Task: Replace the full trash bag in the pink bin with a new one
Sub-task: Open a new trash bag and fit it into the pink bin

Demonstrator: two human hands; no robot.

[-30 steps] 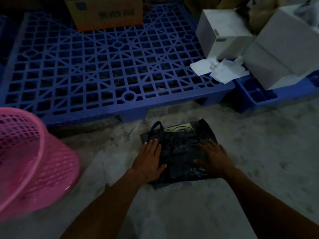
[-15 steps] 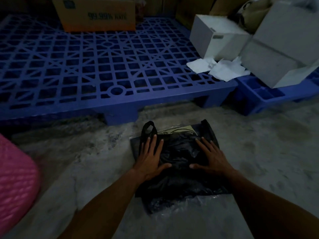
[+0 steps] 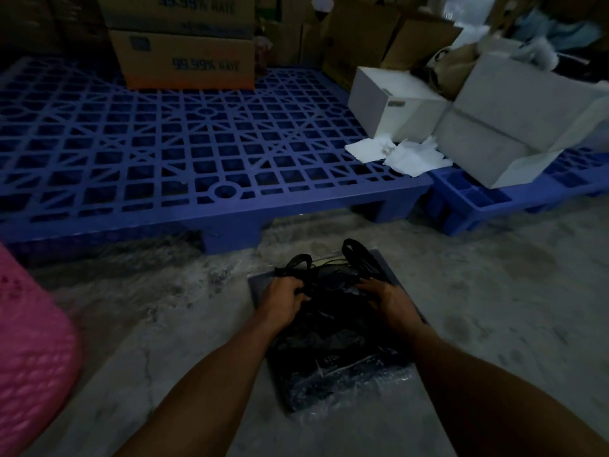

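A flat pack of black trash bags [image 3: 333, 344] in clear wrapping lies on the concrete floor in front of me, its handle loops pointing toward the pallet. My left hand [image 3: 283, 298] curls its fingers into the bag plastic at the pack's upper left. My right hand [image 3: 385, 296] grips the black plastic at the upper right. The top bag bunches up between the two hands. The pink bin [image 3: 29, 351], a mesh plastic basket, shows only partly at the left edge.
A blue plastic pallet [image 3: 197, 153] lies just beyond the pack, with cardboard boxes [image 3: 184, 57] at its back. White boxes [image 3: 494, 117] and crumpled white paper [image 3: 405, 153] sit at the right on a second blue pallet [image 3: 478, 199].
Both hands went from lying flat on the pack to curling and gripping the black plastic. The view tilted up and the pink bin slid toward the left edge.
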